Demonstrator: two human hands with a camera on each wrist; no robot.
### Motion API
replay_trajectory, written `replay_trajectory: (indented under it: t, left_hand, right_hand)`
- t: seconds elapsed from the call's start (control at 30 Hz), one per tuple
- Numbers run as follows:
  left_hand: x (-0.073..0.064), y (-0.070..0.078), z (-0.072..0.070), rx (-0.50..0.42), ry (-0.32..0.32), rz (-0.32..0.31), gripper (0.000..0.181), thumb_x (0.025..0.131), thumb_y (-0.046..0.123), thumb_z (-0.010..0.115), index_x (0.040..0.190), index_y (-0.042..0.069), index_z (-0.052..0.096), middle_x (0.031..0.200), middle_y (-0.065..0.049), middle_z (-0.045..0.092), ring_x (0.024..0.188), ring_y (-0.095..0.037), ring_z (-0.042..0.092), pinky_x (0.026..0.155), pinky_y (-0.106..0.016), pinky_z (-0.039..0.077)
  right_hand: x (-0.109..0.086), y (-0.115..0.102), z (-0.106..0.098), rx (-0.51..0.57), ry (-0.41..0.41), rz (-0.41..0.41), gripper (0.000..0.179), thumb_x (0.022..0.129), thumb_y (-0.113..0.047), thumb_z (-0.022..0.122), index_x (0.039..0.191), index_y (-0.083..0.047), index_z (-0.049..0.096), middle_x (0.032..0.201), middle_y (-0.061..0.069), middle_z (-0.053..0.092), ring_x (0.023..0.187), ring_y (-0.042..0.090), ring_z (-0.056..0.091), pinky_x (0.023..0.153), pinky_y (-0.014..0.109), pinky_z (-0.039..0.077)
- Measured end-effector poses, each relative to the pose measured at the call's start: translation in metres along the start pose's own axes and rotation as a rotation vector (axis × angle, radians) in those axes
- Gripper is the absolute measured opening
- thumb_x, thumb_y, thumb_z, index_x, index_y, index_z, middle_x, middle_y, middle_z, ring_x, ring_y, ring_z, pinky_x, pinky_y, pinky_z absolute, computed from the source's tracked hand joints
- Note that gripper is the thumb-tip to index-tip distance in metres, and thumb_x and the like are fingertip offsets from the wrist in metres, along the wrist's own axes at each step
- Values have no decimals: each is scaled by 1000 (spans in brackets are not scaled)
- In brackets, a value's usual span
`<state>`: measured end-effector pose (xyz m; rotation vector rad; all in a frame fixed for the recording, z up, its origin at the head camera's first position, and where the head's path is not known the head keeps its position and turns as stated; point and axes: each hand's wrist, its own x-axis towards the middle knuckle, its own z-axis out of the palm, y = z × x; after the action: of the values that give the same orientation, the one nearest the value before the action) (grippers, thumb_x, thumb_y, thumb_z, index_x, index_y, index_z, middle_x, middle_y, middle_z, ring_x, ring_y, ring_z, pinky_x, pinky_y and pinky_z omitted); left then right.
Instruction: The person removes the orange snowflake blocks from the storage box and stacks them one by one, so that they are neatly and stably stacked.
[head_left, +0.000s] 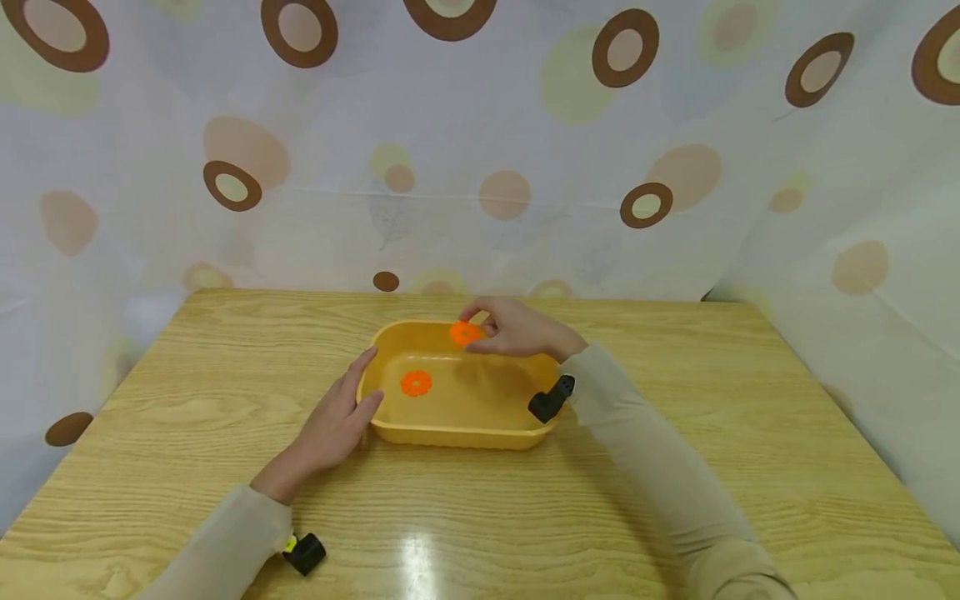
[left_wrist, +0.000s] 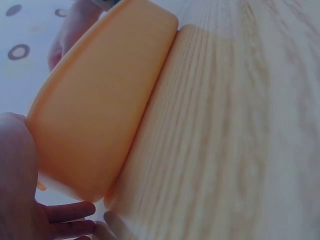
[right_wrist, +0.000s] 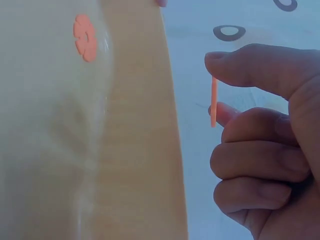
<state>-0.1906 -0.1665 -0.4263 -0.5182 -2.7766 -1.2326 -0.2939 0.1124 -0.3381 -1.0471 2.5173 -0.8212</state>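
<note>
A yellow-orange plastic basin (head_left: 465, 437) stands on the wooden table. My left hand (head_left: 335, 423) holds its left end, the thumb over the rim and the other fingers along the outside; in the left wrist view those fingers (left_wrist: 70, 212) are by the basin's lower corner. Above the far side of the basin, my right hand (head_left: 517, 327) pinches an orange flower-shaped slotted disc (head_left: 462, 333) between thumb and index finger. The right wrist view shows this disc (right_wrist: 213, 102) edge-on, the remaining fingers curled beneath. A second such disc (head_left: 416, 383) lies flat on the basin floor, towards the left.
Wood-grain table top (head_left: 675, 400) extends around the basin on all sides. A patterned cloth (head_left: 450, 167) hangs behind the table and along its sides. Black wrist cameras (head_left: 306, 553) sit on both sleeves, the right one overlapping the basin's right end in the head view.
</note>
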Motion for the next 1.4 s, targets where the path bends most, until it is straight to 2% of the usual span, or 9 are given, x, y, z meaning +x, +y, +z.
replay_trajectory:
  t: [0.37,0.7,1.03,1.27,1.4]
  left_hand:
    - [0,1,0,-5,-4,8,57,103,22,41,153,8,17,154,-24,28,137,-46,33,109,-63,27]
    - [-1,1,-1,-11,-12,-1,57,103,22,40,154,8,17,155,-24,26,138,-46,31,110,-63,26]
    - [0,2,0,-12,-14,-8,57,104,22,40,153,7,17,154,-25,27,137,-46,32,109,-62,27]
    - [1,2,-1,-18,-11,-3,57,104,22,40,154,7,16,154,-26,27,137,-45,32,110,-61,26]
    - [1,1,1,-10,-9,-1,57,104,22,39,154,8,17,153,-26,28,137,-46,32,110,-62,27]
  right_hand:
    - [-17,12,-9,28,27,21,42,93,-17,65,129,1,51,56,-4,29,50,12,24,64,27,35]
    - [-29,14,-18,46,44,53,42,92,-16,65,129,1,51,55,-5,29,49,11,24,61,26,35]
    - [-47,33,-20,66,85,78,40,91,-15,66,126,0,54,55,-5,29,47,7,23,55,23,33]
    - [-60,46,-24,47,95,98,40,91,-15,66,126,1,54,55,-5,29,47,7,24,56,23,33]
    - [-71,51,-25,65,95,129,41,92,-15,65,127,2,52,55,-4,28,45,5,22,51,22,31]
